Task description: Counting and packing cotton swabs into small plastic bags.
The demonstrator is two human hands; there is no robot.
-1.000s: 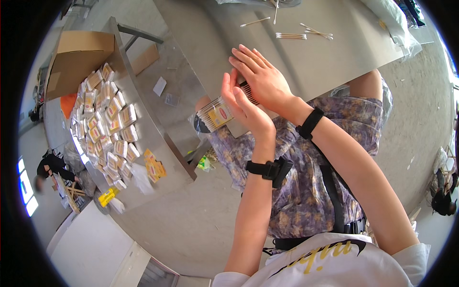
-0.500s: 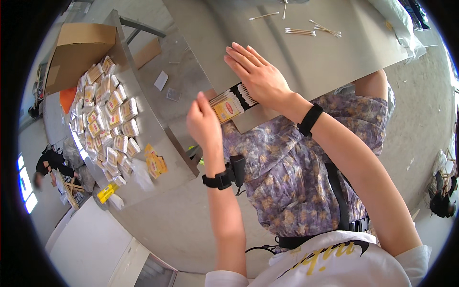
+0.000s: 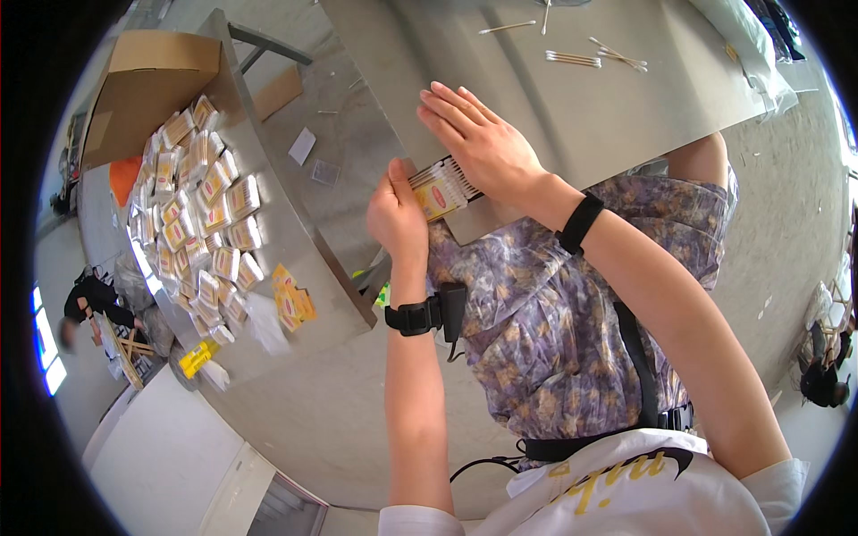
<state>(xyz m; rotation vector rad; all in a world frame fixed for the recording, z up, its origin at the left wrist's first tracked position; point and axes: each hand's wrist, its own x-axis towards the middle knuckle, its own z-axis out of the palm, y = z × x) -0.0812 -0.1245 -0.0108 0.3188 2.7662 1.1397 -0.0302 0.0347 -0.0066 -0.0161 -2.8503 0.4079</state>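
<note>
Head cam: L hand [image 3: 399,216] part-curled at L end of swab pack [image 3: 436,193], can't tell if gripping; R hand [image 3: 485,150] flat, fingers straight, over pack's R end, palm hidden. Pack's at metal table's [image 3: 545,129] near-L corner; loose swabs [image 3: 574,59] well in from near edge.

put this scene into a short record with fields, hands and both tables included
left hand: at the left end of the cotton swab pack, grip unclear
right hand: flat, fingers extended, over the pack's other end
pack: yellow label, swabs in a row, between the hands
near metal table: loose cotton swabs beyond the right hand
left metal table: heap of swab packs, open cardboard box, yellow printed cards
wrists: black strap on the right, another on the left
</note>
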